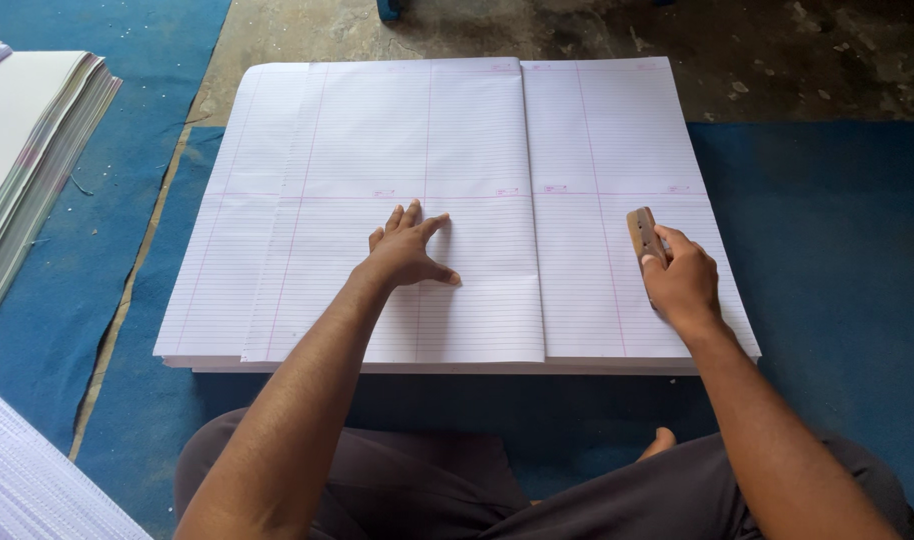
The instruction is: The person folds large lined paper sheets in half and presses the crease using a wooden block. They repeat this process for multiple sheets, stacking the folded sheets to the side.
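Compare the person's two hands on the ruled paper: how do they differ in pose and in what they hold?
The left hand lies flat and open, fingers spread, palm pressing the folded ruled sheet; the right hand is curled closed. The left hand holds nothing, while the right hand's grip is on a small brown wooden block. The left hand sits near the stack's middle, the right hand near its right edge. Both rest on the paper stack.

ruled sheets (pixel 457 150): matt white paper, smooth, thin pink lines
block (pixel 645 234): brown wood, worn dull, gripped in right hand (pixel 685 282)
mat (pixel 837 250): blue cloth, matt, fuzzy, under the ruled sheets
floor (pixel 597 28): bare concrete, rough, stained, beyond the ruled sheets
side stack (pixel 27 150): matt paper, left of the ruled sheets
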